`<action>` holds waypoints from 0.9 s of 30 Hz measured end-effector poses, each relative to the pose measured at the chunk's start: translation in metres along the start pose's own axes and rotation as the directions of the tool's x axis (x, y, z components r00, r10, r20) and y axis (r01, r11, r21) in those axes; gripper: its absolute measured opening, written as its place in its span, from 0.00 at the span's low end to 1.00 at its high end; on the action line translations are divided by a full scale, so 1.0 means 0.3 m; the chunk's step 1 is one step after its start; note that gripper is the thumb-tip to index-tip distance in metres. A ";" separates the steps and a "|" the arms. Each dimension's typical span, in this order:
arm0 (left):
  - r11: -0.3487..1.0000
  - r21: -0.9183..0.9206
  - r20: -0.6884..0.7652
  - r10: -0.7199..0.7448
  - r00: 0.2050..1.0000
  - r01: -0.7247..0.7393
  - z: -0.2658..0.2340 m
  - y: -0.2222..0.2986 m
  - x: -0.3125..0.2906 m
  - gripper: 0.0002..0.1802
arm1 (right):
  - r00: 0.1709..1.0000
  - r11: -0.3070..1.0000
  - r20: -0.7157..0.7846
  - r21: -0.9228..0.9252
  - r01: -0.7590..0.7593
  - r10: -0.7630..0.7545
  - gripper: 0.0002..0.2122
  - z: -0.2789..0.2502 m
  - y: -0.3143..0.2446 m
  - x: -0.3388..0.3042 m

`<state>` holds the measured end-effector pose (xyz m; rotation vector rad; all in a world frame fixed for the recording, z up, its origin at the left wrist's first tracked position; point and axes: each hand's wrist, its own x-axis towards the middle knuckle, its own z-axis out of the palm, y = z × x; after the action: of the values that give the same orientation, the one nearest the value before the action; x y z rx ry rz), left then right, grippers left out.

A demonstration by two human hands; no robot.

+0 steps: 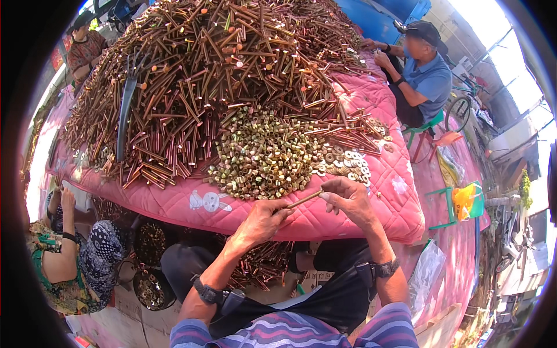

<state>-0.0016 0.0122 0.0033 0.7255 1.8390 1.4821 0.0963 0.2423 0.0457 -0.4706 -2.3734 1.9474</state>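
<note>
A slim brass-coloured metal bolt [304, 199] spans the gap between my hands, above the front edge of the pink quilted cover [371, 217]. My left hand [264, 220] pinches its left end. The fingers of my right hand [350, 200] close at its other end; whether a small part sits between those fingertips I cannot make out. Just beyond my hands lies a heap of small yellowish metal nuts or sleeves [261, 156]. Flat round washers [348, 165] are spread to the right of it.
Behind the nuts rises a large pile of coppery bolts [232, 58], with a dark curved tool [125, 113] in it at left. More bolts [261, 264] lie below the cover. Two dark buckets [152, 288] stand lower left. Co-workers sit left, far left and far right [423, 81].
</note>
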 end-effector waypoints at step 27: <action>0.993 -0.121 -0.004 0.009 1.000 -0.009 -0.007 0.009 0.009 0.10 | 0.937 0.883 -0.254 -0.458 0.100 -0.238 0.16 -0.221 0.052 0.296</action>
<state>-0.0050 0.0135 0.0057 0.6735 1.7334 1.5865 0.0293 0.3305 0.0303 -0.5091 -2.5307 1.1575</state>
